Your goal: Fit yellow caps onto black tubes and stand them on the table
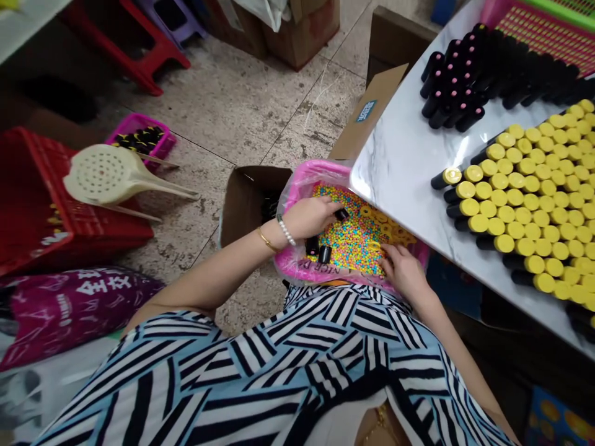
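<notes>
A pink basin (302, 176) lined with clear plastic sits against my front, full of small multicoloured beads (348, 244). My left hand (312, 217), with a pearl bracelet and a gold bangle, reaches over the basin's left side. Its fingers are closed on a short black tube (341, 214). Two more black tubes (325, 254) lie on the beads below that hand. At the basin's right side, my right hand (405, 269) has its fingers curled down at the beads, beside yellow ring-shaped caps (397, 234). What its fingertips hold, if anything, is hidden.
A marble-patterned table (395, 142) juts in at right, with rows of yellow-topped black tubes (525, 198) and black tubes with pink tips (453, 83). Left are an open cardboard box (242, 204), a cream strainer (105, 173), a red bin (83, 229) and a small pink basket (160, 145).
</notes>
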Motion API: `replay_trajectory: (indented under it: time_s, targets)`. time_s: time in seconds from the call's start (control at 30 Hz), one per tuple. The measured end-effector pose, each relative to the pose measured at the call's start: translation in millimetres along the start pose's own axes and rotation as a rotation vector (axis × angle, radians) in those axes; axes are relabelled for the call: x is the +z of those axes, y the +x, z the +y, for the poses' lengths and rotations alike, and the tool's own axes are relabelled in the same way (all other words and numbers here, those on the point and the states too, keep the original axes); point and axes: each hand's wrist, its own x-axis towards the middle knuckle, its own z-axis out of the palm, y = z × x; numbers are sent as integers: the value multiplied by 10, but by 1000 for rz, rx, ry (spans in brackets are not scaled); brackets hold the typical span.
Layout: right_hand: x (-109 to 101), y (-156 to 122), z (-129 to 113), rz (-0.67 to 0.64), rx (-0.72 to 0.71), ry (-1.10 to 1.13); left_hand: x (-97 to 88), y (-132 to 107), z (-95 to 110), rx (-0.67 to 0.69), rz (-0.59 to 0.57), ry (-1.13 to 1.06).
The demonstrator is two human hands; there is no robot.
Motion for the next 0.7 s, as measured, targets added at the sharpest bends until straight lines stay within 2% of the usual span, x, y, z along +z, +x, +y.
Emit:
replay_trajectory:
  time_s: [0.03,0.1,0.17,0.23,0.33,0.43,0.5,0.57,0.7]
  targets:
    - [-4,-3,-17,1,1,-14,16,10,28,-22,48,67]
    - [-34,14,-110,22,-12,-50,80,57,78,31,105,165]
    - [-84,62,-273,55,-60,-83,174,129,106,141,99,199]
    - [-125,145,-493,64,-164,-95,263,194,103,178,66,201]
    - [-114,338,-862,-19,-264,-55,307,227,65,111,68,149]
    - [-4,542,-1116,-179,-217,0,226,164,47,2,174,21]
    - [88,611,-1141,-222,-266,89,148,73,53,-49,224,-97]
    - [160,611,-1044,-200,-318,239,88,-41,66,-82,213,-190]
    - [221,520,-711,-105,-196,500,74,-254,163,-153,211,-127]
